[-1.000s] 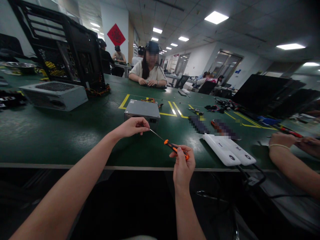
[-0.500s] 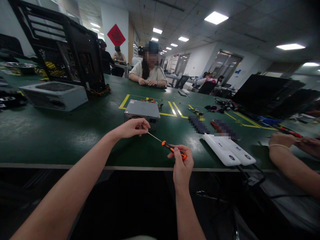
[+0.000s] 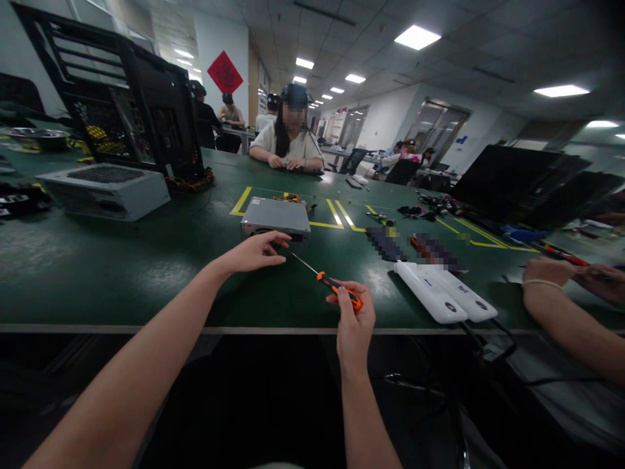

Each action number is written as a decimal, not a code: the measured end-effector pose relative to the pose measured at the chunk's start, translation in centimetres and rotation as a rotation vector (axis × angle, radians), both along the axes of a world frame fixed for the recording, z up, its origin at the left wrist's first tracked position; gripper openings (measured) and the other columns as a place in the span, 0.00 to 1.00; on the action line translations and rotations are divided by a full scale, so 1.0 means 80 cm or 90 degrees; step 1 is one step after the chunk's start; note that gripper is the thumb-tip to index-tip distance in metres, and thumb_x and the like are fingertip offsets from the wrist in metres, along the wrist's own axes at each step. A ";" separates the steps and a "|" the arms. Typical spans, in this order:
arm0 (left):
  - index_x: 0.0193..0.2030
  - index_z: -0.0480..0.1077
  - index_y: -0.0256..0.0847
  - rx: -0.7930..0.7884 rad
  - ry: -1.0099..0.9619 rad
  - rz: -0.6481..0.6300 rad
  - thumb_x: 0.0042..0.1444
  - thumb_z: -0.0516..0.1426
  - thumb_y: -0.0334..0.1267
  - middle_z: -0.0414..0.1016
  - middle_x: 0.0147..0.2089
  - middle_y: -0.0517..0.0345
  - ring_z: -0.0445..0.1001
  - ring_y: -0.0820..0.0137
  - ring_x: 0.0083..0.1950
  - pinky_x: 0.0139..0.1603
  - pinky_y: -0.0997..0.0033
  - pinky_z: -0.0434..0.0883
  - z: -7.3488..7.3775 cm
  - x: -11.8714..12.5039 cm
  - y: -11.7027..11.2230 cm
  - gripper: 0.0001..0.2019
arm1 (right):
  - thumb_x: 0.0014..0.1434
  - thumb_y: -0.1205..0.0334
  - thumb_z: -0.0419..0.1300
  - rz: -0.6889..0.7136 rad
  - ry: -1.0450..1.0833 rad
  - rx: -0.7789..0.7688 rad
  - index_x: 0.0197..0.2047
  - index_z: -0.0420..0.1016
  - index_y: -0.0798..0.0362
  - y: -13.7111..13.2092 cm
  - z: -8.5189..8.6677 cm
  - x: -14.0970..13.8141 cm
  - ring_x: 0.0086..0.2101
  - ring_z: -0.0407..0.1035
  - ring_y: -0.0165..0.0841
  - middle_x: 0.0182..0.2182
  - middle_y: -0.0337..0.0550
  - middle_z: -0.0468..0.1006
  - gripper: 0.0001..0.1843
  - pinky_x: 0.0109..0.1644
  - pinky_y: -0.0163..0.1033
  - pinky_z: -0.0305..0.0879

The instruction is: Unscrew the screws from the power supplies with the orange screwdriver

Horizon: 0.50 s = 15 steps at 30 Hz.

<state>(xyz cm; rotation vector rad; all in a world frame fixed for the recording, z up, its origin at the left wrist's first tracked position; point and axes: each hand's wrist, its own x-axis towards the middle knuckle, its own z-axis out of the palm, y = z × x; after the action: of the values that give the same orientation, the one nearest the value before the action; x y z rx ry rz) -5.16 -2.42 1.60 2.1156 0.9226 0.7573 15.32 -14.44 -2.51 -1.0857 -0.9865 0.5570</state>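
Note:
My right hand (image 3: 355, 319) is closed around the orange and black handle of a screwdriver (image 3: 336, 287). Its thin metal shaft slants up and left, the tip ending close by the fingers of my left hand (image 3: 258, 253). That left hand has its thumb and fingers apart, with nothing visible between them. Just behind it a grey metal power supply unit (image 3: 276, 215) rests on the green table (image 3: 195, 296), its near face partly covered by the hand. Wires lie at the unit's back edge.
At left stand a second power supply (image 3: 105, 192) and a black computer case (image 3: 146, 111). To the right lie white devices with cables (image 3: 432, 296) and pixelated dark items. A co-worker's hands (image 3: 551, 277) are at far right; another person (image 3: 288, 140) sits opposite.
My left hand's fingers have spread apart from a pinch by the screwdriver tip. The right hand keeps its grip on the screwdriver, almost unmoved. The whole view has shifted slightly.

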 end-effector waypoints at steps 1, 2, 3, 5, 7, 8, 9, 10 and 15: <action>0.54 0.61 0.39 0.020 0.013 0.027 0.50 0.56 0.43 0.69 0.50 0.50 0.72 0.72 0.39 0.39 0.68 0.70 -0.004 0.001 0.002 0.24 | 0.56 0.56 0.56 -0.010 0.004 0.008 0.38 0.67 0.54 0.000 0.000 -0.001 0.27 0.69 0.27 0.35 0.40 0.74 0.10 0.34 0.36 0.64; 0.51 0.64 0.39 0.043 0.034 0.052 0.51 0.55 0.43 0.72 0.46 0.51 0.72 0.72 0.38 0.38 0.69 0.70 -0.007 0.002 0.004 0.20 | 0.56 0.56 0.56 -0.020 0.005 0.018 0.38 0.66 0.54 -0.001 0.000 -0.002 0.28 0.70 0.27 0.36 0.40 0.74 0.10 0.35 0.36 0.65; 0.48 0.66 0.38 0.066 0.065 0.068 0.52 0.54 0.42 0.73 0.42 0.53 0.72 0.72 0.36 0.37 0.70 0.70 -0.011 0.003 0.006 0.17 | 0.57 0.56 0.56 -0.028 0.003 0.027 0.39 0.66 0.53 -0.001 0.001 -0.003 0.28 0.70 0.27 0.37 0.41 0.73 0.10 0.35 0.37 0.65; 0.42 0.69 0.39 0.114 0.133 0.077 0.53 0.53 0.41 0.74 0.35 0.56 0.72 0.72 0.34 0.35 0.71 0.69 -0.017 0.005 0.009 0.13 | 0.57 0.57 0.56 -0.041 -0.012 0.046 0.40 0.66 0.53 -0.002 0.000 -0.005 0.31 0.71 0.28 0.39 0.42 0.73 0.10 0.37 0.37 0.66; 0.40 0.71 0.40 0.152 0.181 0.072 0.54 0.52 0.40 0.74 0.33 0.57 0.72 0.72 0.33 0.35 0.73 0.68 -0.020 0.006 0.010 0.11 | 0.57 0.58 0.56 -0.047 -0.034 0.060 0.41 0.65 0.52 -0.003 -0.002 -0.008 0.33 0.71 0.29 0.42 0.44 0.72 0.09 0.40 0.38 0.67; 0.39 0.71 0.40 0.166 0.194 0.071 0.54 0.51 0.40 0.74 0.34 0.58 0.72 0.72 0.33 0.35 0.73 0.68 -0.021 0.007 0.010 0.11 | 0.57 0.59 0.55 -0.047 -0.047 0.064 0.41 0.65 0.52 -0.003 -0.003 -0.009 0.34 0.71 0.29 0.43 0.45 0.72 0.09 0.41 0.39 0.67; 0.39 0.71 0.40 0.176 0.200 0.072 0.54 0.51 0.40 0.75 0.34 0.57 0.72 0.72 0.34 0.35 0.73 0.67 -0.021 0.007 0.010 0.11 | 0.57 0.59 0.55 -0.046 -0.059 0.066 0.42 0.65 0.52 -0.003 -0.005 -0.010 0.35 0.72 0.30 0.44 0.46 0.72 0.09 0.42 0.40 0.67; 0.39 0.71 0.40 0.180 0.204 0.074 0.54 0.51 0.40 0.75 0.35 0.57 0.72 0.72 0.34 0.35 0.73 0.67 -0.021 0.007 0.009 0.11 | 0.58 0.59 0.55 -0.045 -0.070 0.067 0.42 0.64 0.52 -0.003 -0.006 -0.011 0.36 0.72 0.30 0.45 0.46 0.71 0.09 0.43 0.41 0.67; 0.40 0.71 0.40 0.182 0.211 0.078 0.54 0.51 0.40 0.75 0.35 0.57 0.72 0.72 0.34 0.35 0.74 0.67 -0.018 0.008 0.007 0.11 | 0.58 0.59 0.54 -0.031 -0.106 0.071 0.44 0.65 0.51 -0.002 -0.010 -0.013 0.39 0.71 0.33 0.47 0.48 0.71 0.11 0.46 0.44 0.67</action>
<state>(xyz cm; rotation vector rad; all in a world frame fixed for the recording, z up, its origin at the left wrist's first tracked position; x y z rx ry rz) -4.52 -1.87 0.15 2.5057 1.1852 0.6384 14.27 -14.60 -3.30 -1.0652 -1.1197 0.3726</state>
